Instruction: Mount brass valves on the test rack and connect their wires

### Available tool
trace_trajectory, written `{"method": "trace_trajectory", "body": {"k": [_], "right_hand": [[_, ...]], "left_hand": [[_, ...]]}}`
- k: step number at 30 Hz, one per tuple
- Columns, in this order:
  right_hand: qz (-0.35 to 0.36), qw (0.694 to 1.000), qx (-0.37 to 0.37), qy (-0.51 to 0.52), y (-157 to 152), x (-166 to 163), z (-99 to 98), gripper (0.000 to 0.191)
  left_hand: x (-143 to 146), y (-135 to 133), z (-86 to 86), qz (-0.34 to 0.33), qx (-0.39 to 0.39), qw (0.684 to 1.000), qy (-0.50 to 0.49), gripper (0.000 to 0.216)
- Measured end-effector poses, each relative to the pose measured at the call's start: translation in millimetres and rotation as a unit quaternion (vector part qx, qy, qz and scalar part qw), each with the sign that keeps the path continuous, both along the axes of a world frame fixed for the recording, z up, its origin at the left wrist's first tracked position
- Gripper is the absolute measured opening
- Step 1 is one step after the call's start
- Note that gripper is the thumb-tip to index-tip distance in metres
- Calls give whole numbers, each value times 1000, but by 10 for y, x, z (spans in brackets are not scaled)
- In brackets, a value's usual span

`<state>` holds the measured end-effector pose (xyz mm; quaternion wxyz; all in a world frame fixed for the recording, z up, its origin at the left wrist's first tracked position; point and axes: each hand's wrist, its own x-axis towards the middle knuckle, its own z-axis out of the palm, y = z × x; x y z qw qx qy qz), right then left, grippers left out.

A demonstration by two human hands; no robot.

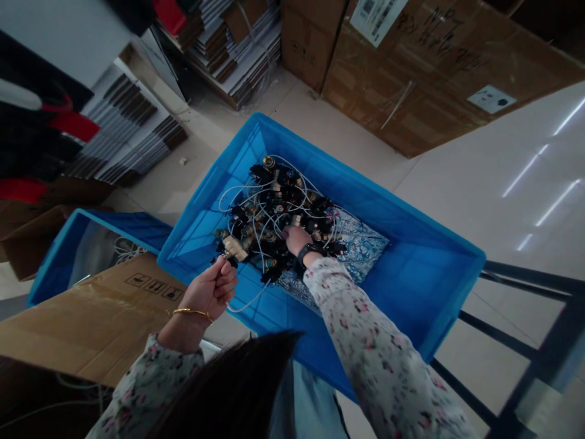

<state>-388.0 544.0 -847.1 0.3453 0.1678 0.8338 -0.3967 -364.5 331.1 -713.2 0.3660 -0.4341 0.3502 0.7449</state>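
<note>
My left hand [214, 286] is closed on a brass valve [234, 249] with a black part, held up over the near left wall of a blue crate [365, 183]. A thin white cable [251, 300] loops below that hand. Inside the crate, my right hand [297, 239] reaches into a pile of brass and black valves [278, 201] tangled with white cables. Its fingers bend down among the parts, and their tips are hidden, so what they grip cannot be made out. Under the pile lies a sheet of silvery, crinkled wrap [365, 244].
A second blue crate [150, 222] with white cables stands at left, partly behind an open cardboard flap [100, 311]. Large cartons [439, 73] and stacked flat cardboard [228, 49] stand beyond. A dark metal frame [525, 277] is at right.
</note>
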Motion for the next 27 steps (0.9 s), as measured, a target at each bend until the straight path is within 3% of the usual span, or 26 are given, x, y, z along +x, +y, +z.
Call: {"method": "trace_trajectory", "body": {"k": [2, 6, 8, 10, 14, 18, 20, 22, 27], "right_hand": [[-21, 999, -33, 16, 232, 345, 177, 15], [-117, 990, -76, 8, 676, 920, 450, 39], [-192, 977, -90, -15, 772, 992, 436, 50], [-281, 954, -99, -24, 766, 913, 336, 46], [-483, 865, -132, 17, 629, 556, 112, 25], [-626, 754, -198, 25, 525, 488, 108, 24], [-650, 721, -241, 2, 486, 650, 206, 23], [-646, 708, -286, -28, 484, 863, 354, 21], [-579, 739, -341, -50, 746, 1136, 813, 25]], "left_hand": [[3, -19, 24, -11, -22, 999, 22, 38], [-27, 45, 48, -17, -43, 998, 35, 38], [-52, 131, 49, -12, -43, 999, 29, 37], [-67, 242, 50, -10, -40, 999, 19, 37], [-30, 478, 74, -4, -23, 1000, 6, 38], [53, 654, 108, 13, -2, 1000, 2, 39], [94, 724, 121, 26, 8, 1000, -4, 38], [138, 798, 138, 39, 24, 999, -13, 37], [294, 971, 141, 67, 69, 995, -37, 36]]}}
